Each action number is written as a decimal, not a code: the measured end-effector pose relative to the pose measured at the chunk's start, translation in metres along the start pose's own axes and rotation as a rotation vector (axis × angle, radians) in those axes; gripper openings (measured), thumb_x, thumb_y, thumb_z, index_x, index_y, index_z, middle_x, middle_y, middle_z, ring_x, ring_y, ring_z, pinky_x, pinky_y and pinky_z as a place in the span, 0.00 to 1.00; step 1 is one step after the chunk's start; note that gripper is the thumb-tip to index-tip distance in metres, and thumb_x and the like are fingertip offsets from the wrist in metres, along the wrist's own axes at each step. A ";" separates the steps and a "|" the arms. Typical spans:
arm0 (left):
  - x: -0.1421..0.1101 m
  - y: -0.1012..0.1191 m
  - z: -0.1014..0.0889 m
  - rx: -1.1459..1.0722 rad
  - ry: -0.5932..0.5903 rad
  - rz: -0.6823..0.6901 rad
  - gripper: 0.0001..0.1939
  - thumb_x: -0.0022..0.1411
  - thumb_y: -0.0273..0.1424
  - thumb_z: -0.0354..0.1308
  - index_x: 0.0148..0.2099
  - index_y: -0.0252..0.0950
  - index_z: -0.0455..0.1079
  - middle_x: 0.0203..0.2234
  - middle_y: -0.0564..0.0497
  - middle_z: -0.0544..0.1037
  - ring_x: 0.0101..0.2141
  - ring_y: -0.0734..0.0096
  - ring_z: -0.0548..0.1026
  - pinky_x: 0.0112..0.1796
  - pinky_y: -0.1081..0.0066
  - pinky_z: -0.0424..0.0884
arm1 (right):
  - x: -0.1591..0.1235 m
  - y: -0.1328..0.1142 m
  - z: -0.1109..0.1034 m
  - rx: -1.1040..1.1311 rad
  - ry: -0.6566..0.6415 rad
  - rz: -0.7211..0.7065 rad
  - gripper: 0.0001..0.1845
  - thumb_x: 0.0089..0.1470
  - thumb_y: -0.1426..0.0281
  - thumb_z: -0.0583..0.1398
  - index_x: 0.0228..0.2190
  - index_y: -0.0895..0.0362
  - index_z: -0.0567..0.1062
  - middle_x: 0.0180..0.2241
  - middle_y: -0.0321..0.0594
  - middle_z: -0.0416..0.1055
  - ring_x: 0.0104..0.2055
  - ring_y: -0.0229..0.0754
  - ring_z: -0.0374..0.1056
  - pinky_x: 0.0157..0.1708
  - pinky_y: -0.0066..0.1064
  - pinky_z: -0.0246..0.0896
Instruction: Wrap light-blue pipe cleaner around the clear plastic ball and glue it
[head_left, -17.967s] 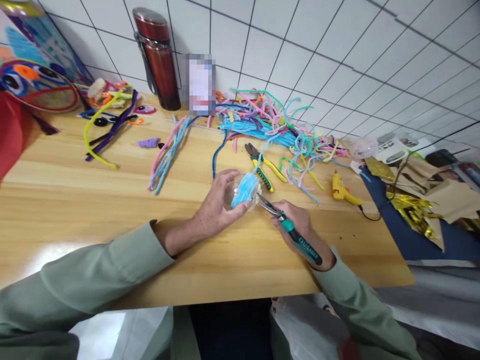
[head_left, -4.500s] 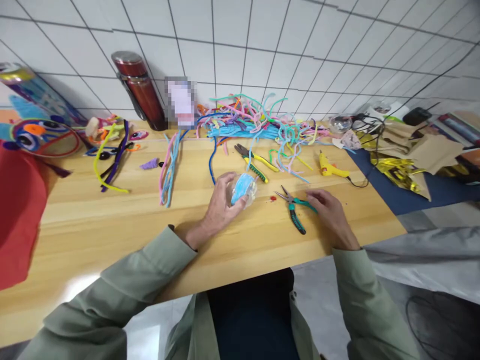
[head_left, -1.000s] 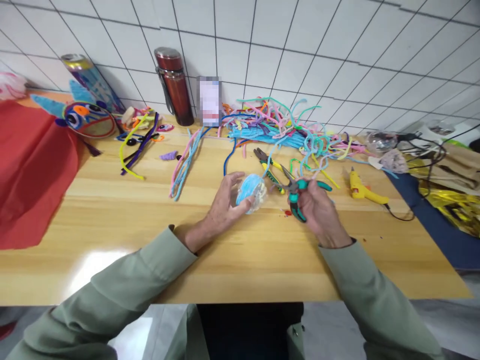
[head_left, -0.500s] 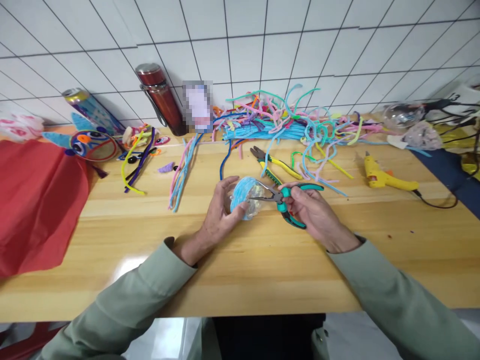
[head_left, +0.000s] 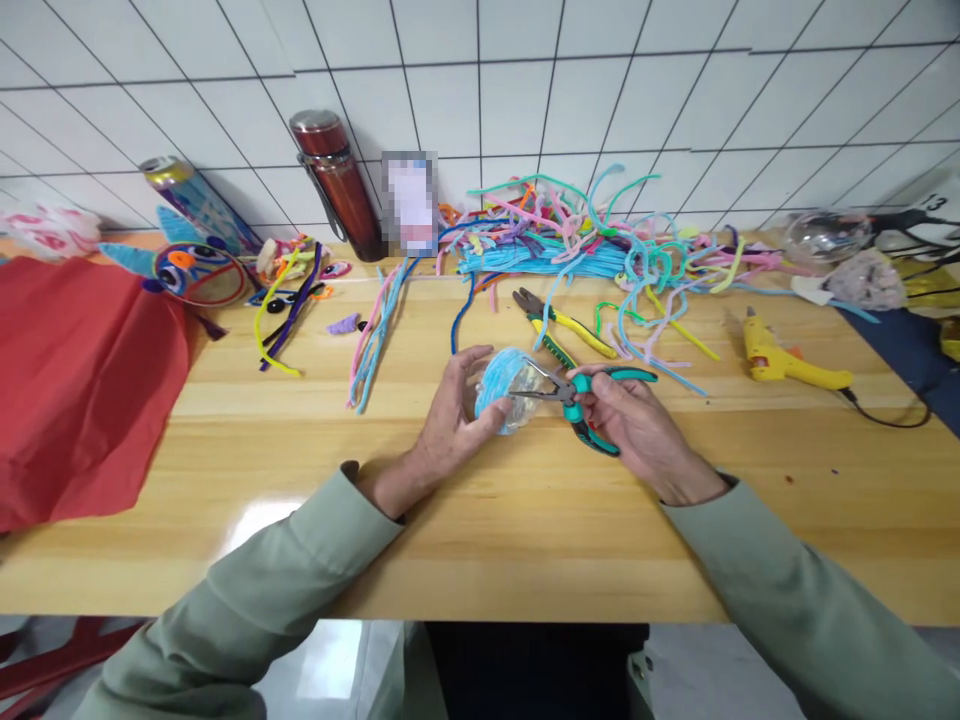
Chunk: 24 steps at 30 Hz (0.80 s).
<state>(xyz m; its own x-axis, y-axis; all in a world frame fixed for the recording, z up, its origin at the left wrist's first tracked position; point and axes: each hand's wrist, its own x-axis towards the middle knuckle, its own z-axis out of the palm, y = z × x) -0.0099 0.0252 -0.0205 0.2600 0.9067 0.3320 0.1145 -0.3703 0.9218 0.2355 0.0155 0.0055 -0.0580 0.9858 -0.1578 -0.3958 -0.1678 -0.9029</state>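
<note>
My left hand (head_left: 454, 420) grips a rounded clear plastic piece (head_left: 530, 412) wrapped with light-blue pipe cleaner (head_left: 501, 378); its far side lies hidden in the palm. My right hand (head_left: 634, 425) holds long-nose pliers (head_left: 577, 385) with teal and black handles spread apart. Their jaws are parted, with the tips over the right side of the wrapped piece. Whether the tips touch it I cannot tell. Just behind lie yellow-and-green pliers (head_left: 562, 325) on the wooden table (head_left: 525, 540).
A heap of coloured pipe cleaners (head_left: 555, 250) lies along the tiled wall. To the right is a yellow glue gun (head_left: 795, 365) with its cord. A red flask (head_left: 341, 190), a blurred-out upright screen (head_left: 410, 205), a can (head_left: 199, 205) and red cloth (head_left: 82, 390) stand or lie leftward.
The long-nose pliers, lying on the table several seconds ago, are in my right hand. Over the last second they moved left, jaws parted, to the wrapped piece. The left hand keeps its grip.
</note>
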 end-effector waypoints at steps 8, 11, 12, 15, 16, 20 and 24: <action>-0.001 0.001 0.000 -0.010 -0.018 0.005 0.31 0.72 0.47 0.64 0.68 0.42 0.57 0.62 0.39 0.72 0.60 0.52 0.76 0.61 0.49 0.75 | -0.001 -0.002 -0.002 -0.036 -0.030 0.005 0.24 0.41 0.50 0.81 0.34 0.51 0.86 0.31 0.37 0.84 0.27 0.38 0.76 0.23 0.27 0.72; -0.001 0.000 0.000 -0.007 -0.008 0.004 0.32 0.71 0.47 0.64 0.68 0.42 0.57 0.62 0.39 0.72 0.61 0.52 0.75 0.62 0.48 0.75 | -0.002 -0.004 -0.002 -0.027 -0.018 0.004 0.24 0.40 0.49 0.81 0.32 0.51 0.86 0.32 0.36 0.83 0.27 0.35 0.74 0.24 0.25 0.72; -0.001 -0.001 0.000 -0.011 -0.007 0.002 0.32 0.71 0.47 0.64 0.68 0.42 0.57 0.62 0.39 0.72 0.61 0.52 0.75 0.62 0.49 0.75 | -0.002 -0.004 -0.001 -0.022 -0.017 0.008 0.24 0.39 0.49 0.82 0.32 0.51 0.87 0.31 0.35 0.83 0.27 0.35 0.74 0.24 0.24 0.72; -0.001 -0.002 0.001 -0.044 -0.010 -0.004 0.32 0.71 0.47 0.64 0.68 0.41 0.57 0.62 0.38 0.71 0.61 0.53 0.75 0.63 0.49 0.74 | -0.002 -0.004 -0.001 -0.025 -0.028 0.026 0.24 0.40 0.50 0.82 0.33 0.51 0.87 0.30 0.34 0.82 0.26 0.33 0.74 0.24 0.23 0.71; -0.001 -0.002 0.001 -0.055 -0.011 -0.006 0.32 0.71 0.47 0.65 0.68 0.40 0.57 0.62 0.38 0.71 0.61 0.52 0.75 0.63 0.48 0.74 | -0.002 -0.003 -0.002 -0.031 -0.033 0.026 0.24 0.41 0.50 0.81 0.33 0.51 0.87 0.30 0.34 0.82 0.26 0.33 0.74 0.24 0.23 0.70; 0.000 -0.001 0.001 -0.067 -0.014 -0.021 0.32 0.71 0.45 0.65 0.67 0.41 0.57 0.63 0.38 0.71 0.62 0.52 0.74 0.65 0.46 0.72 | -0.001 -0.001 -0.004 -0.051 -0.034 0.008 0.23 0.43 0.50 0.81 0.34 0.52 0.86 0.31 0.37 0.83 0.26 0.37 0.75 0.23 0.26 0.71; -0.001 -0.001 0.001 -0.069 -0.014 -0.034 0.31 0.70 0.45 0.65 0.67 0.42 0.57 0.62 0.39 0.71 0.62 0.52 0.74 0.64 0.46 0.73 | -0.001 -0.002 -0.004 -0.040 -0.025 -0.008 0.23 0.42 0.51 0.81 0.33 0.51 0.86 0.31 0.36 0.83 0.28 0.37 0.76 0.25 0.26 0.72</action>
<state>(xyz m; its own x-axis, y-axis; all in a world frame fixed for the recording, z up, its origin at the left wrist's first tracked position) -0.0088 0.0244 -0.0216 0.2701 0.9154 0.2984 0.0566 -0.3245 0.9442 0.2396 0.0149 0.0061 -0.0778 0.9870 -0.1409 -0.3593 -0.1596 -0.9195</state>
